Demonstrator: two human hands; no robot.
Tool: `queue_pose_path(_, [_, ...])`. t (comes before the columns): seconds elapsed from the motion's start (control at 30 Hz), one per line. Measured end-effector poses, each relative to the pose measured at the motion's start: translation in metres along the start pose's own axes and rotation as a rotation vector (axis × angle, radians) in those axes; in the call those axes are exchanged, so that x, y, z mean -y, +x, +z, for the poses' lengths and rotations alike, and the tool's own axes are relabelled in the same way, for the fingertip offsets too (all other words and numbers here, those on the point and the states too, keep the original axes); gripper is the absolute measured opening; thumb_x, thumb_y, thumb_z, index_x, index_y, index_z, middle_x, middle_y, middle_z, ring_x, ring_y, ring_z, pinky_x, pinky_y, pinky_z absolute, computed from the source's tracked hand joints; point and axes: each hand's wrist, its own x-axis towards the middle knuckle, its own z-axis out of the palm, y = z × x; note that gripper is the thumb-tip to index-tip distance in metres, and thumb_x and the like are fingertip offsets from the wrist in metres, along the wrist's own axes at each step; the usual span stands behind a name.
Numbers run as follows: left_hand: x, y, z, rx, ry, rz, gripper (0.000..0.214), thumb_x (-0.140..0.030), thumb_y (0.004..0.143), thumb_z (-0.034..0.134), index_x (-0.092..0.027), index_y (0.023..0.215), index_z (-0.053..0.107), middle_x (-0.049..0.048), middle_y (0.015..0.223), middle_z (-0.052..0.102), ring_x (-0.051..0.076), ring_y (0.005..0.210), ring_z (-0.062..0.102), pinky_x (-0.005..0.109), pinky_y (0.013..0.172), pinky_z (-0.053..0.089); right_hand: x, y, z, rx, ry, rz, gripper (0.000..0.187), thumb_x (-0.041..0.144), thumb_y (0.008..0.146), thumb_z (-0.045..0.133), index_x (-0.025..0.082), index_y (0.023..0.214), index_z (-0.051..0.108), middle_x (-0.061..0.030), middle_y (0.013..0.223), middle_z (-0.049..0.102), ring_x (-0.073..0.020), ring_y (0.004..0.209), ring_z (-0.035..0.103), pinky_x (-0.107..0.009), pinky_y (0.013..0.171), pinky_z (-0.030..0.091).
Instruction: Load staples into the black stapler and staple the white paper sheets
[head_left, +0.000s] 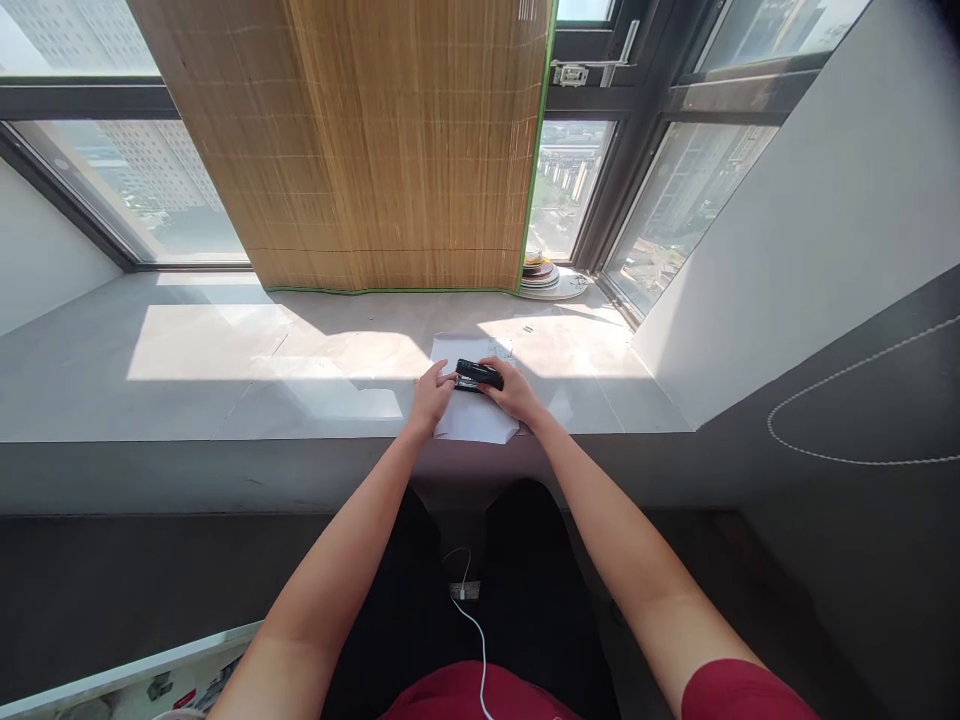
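A black stapler (480, 374) lies across white paper (474, 422) on the window sill. My right hand (514, 391) is wrapped round the stapler's right end, thumb on the near side and fingers over the far side. From the left, my left hand (432, 396) reaches the other end of the stapler with its thumb and forefinger closed at it; the exact contact there is too small to make out. Under both hands the paper reaches the sill's front edge, and part of it is hidden by the stapler and fingers.
A bamboo blind (390, 150) with green edging hangs down to the pale sill (195, 400). Stacked plates (541, 278) stand at the right window corner. A white cable (480, 640) runs over my lap, and a beaded cord (817, 385) hangs at right. Lower left shows a white-rimmed container (157, 665).
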Motion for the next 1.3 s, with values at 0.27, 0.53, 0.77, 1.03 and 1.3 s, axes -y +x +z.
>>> queue_pose_path(0.27, [0.011,0.032,-0.142,-0.164,0.854,-0.204,0.059,-0.033,0.103,0.048,-0.016,0.159,0.055,0.0213,0.177,0.034,0.051,0.167,0.018,0.084,0.126,0.009,-0.008,-0.012,-0.029,0.009,-0.051,0.059,0.042,0.032,0.087,0.074,0.030,0.128,0.070,-0.0069,0.115,0.079,-0.0316,0.108,0.072,-0.052,0.100,0.057])
queue_pose_path(0.53, [0.064,0.026,-0.240,-0.127,1.000,-0.506,0.079,-0.064,0.103,0.037,-0.017,0.165,0.048,0.0247,0.180,0.024,0.058,0.163,0.016,0.088,0.120,0.014,-0.043,-0.044,-0.109,-0.040,-0.046,0.120,0.045,0.055,0.091,0.074,0.029,0.127,0.073,-0.0090,0.121,0.079,-0.0324,0.110,0.073,-0.050,0.092,0.060])
queue_pose_path(0.77, [0.070,0.026,-0.234,-0.138,1.007,-0.463,0.081,-0.066,0.103,0.029,-0.014,0.162,0.050,0.0293,0.177,0.025,0.061,0.162,0.016,0.087,0.121,0.013,-0.084,0.027,-0.129,-0.163,-0.293,0.155,0.048,0.056,0.101,0.048,0.023,0.125,0.073,-0.0141,0.138,0.074,-0.0315,0.132,0.067,-0.055,0.116,0.053])
queue_pose_path(1.03, [0.077,0.025,-0.234,-0.150,1.040,-0.447,0.078,-0.063,0.105,0.026,-0.017,0.162,0.049,0.0299,0.176,0.027,0.062,0.161,0.018,0.087,0.119,0.015,-0.108,0.072,-0.078,0.277,-0.613,0.249,0.074,0.049,0.102,0.048,0.017,0.168,0.041,-0.0164,0.179,0.033,-0.0361,0.169,0.025,-0.062,0.137,0.022])
queue_pose_path(1.3, [0.080,0.025,-0.232,-0.135,1.066,-0.452,0.077,-0.060,0.107,0.025,-0.016,0.167,0.043,0.0310,0.177,0.025,0.062,0.161,0.017,0.088,0.119,0.016,-0.023,0.123,0.061,0.393,-0.684,0.133,0.073,0.046,0.110,0.039,0.004,0.170,0.033,-0.0243,0.181,0.021,-0.0381,0.170,0.018,-0.062,0.137,0.017])
